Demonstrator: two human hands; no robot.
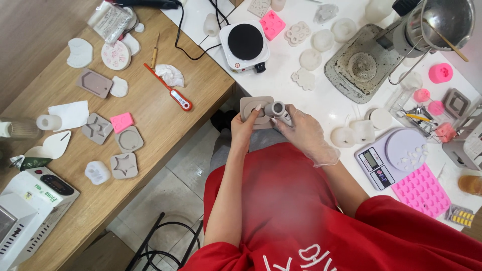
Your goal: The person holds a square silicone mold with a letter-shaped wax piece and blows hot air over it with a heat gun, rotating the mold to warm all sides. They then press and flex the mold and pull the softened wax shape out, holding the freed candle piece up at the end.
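a square, matte taupe silicone mould (pixel 252 108) sits at the near edge of the white table (pixel 321 103), in front of the person's red-clad lap. the bare left hand (pixel 244 128) pinches its near side, thumb on top. the right hand (pixel 306 135), in a thin clear glove, has its fingers curled around a small grey cylinder (pixel 276 109) over the mould. behind stands a round black hotplate (pixel 245 44); to the right, a lilac digital scale (pixel 394 153) and a bumpy pink mould sheet (pixel 420 189).
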